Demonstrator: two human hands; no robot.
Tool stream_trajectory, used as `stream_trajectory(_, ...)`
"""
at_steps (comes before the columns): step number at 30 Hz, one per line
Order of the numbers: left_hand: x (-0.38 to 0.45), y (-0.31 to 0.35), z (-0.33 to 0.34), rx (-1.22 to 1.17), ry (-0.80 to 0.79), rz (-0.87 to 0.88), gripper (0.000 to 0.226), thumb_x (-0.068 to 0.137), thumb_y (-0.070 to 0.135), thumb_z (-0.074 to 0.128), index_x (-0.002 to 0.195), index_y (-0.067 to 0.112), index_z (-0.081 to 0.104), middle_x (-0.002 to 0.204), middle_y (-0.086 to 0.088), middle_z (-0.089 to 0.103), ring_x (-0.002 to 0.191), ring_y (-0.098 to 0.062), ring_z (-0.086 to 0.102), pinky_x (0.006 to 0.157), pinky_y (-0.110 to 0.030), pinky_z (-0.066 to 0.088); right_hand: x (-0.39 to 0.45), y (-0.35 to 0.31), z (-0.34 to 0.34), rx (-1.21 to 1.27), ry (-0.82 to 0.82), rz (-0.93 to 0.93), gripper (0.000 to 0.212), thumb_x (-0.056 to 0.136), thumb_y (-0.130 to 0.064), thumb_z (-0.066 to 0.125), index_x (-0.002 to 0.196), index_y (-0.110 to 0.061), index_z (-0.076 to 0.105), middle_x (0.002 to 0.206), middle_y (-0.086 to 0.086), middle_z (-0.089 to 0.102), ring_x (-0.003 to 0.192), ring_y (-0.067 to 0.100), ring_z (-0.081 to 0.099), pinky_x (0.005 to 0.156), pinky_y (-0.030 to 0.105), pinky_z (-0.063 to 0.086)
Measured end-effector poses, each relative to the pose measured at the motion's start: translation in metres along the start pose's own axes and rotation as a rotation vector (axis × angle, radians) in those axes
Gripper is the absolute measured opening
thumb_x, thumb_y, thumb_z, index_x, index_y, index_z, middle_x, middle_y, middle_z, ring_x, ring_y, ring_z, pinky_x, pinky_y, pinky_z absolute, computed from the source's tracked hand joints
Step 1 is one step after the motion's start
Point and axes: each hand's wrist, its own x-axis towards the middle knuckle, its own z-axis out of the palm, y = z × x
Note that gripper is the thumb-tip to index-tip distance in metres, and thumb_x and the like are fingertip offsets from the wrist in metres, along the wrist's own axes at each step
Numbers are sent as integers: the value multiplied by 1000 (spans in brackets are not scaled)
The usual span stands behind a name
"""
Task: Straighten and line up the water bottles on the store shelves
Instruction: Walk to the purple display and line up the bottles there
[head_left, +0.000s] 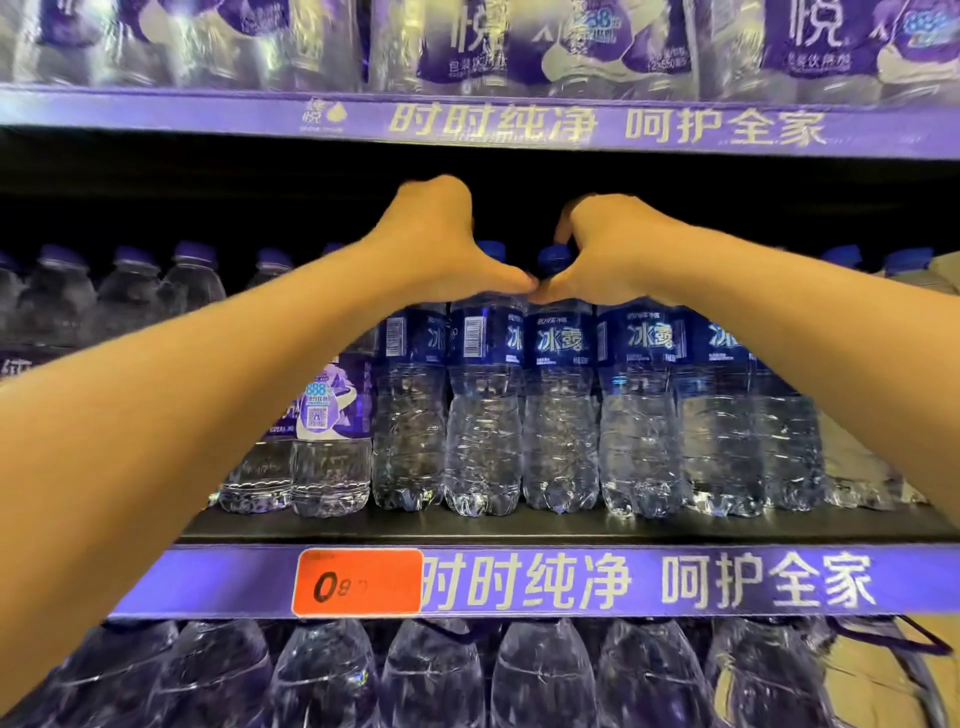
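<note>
Several clear water bottles with dark blue labels (558, 410) stand upright in a row at the front of the middle shelf (519, 527). My left hand (447, 244) reaches over the bottle tops, its fingers curled down behind the necks and hidden from me. My right hand (608, 249) does the same beside it, curled over a blue cap (551, 260). The two thumbs touch above the middle bottles. To the left stand bottles with purple labels (332, 415), partly behind my left forearm.
The upper shelf (519, 122) hangs low above my hands and carries wrapped bottle packs (571, 47). An orange price tag (357, 582) sits on the middle shelf's purple edge strip. Large bottles (431, 675) fill the shelf below. A cardboard box (883, 680) is at the lower right.
</note>
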Motion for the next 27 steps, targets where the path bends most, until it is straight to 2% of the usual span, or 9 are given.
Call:
stream_trajectory(1, -2, 1, 4, 73, 58, 44, 61, 56, 59, 85, 85, 9, 66, 79, -3, 67, 66, -16, 58, 53, -30, 48, 0, 0, 0, 4, -4, 3, 53, 77, -46, 81, 111, -9, 63, 107, 11, 68, 97, 31, 64, 80, 38, 51)
stream_trajectory(3, -3, 1, 6, 82, 72, 64, 62, 55, 55, 88, 89, 8, 67, 82, -4, 69, 71, -17, 61, 60, -34, 53, 1, 0, -1, 19, -18, -1, 50, 78, -44, 80, 111, -9, 63, 106, 11, 67, 96, 31, 63, 78, 37, 51)
stream_trajectory(6, 0, -1, -1, -68, -27, -8, 64, 58, 37, 93, 106, 7, 65, 81, -3, 68, 78, -21, 65, 71, -36, 54, 2, -1, 0, 17, -27, -3, 47, 81, -41, 79, 110, -8, 63, 98, 10, 63, 88, 29, 59, 70, 33, 45)
stream_trajectory(10, 4, -6, -9, -216, -210, -105, 67, 69, 18, 89, 126, 16, 55, 105, -11, 66, 96, -29, 65, 86, -41, 56, 4, -3, -2, -8, -48, 18, 51, 83, -43, 77, 116, -8, 60, 103, 10, 63, 95, 32, 61, 72, 33, 43)
stream_trajectory(13, 6, -9, -12, -285, -271, -117, 68, 75, 14, 85, 133, 20, 50, 113, -11, 64, 95, -27, 66, 77, -34, 57, 5, -4, -5, -2, -53, 26, 56, 82, -44, 77, 121, -9, 58, 106, 7, 61, 94, 31, 59, 72, 32, 41)
stream_trajectory(17, 1, -8, -5, -216, -165, -57, 52, 65, 41, 89, 104, 22, 61, 83, 3, 65, 73, -14, 62, 64, -29, 54, 6, -4, -6, -15, -49, 21, 55, 81, -45, 77, 117, -9, 57, 98, 5, 59, 88, 30, 56, 71, 34, 41)
stream_trajectory(20, -2, -7, 3, -177, -78, -19, 57, 57, 40, 93, 100, 13, 66, 67, 6, 62, 63, -13, 58, 64, -32, 51, 6, -2, -7, -33, -39, 0, 52, 80, -47, 78, 112, -11, 57, 90, 3, 57, 86, 29, 56, 69, 32, 39)
stream_trajectory(24, -3, -9, 0, -264, -99, -68, 69, 54, 32, 96, 112, 14, 64, 81, 0, 67, 83, -21, 67, 79, -37, 55, 4, 2, -6, -58, -22, -17, 58, 76, -55, 78, 109, -11, 60, 95, 6, 63, 86, 30, 60, 68, 32, 44)
stream_trajectory(27, -3, -11, -3, -359, -141, -120, 74, 52, 30, 95, 116, 15, 62, 91, -5, 68, 93, -27, 67, 80, -36, 55, 1, 5, -2, -64, 11, -29, 62, 73, -58, 78, 107, -10, 60, 96, 9, 66, 85, 30, 61, 69, 34, 48)
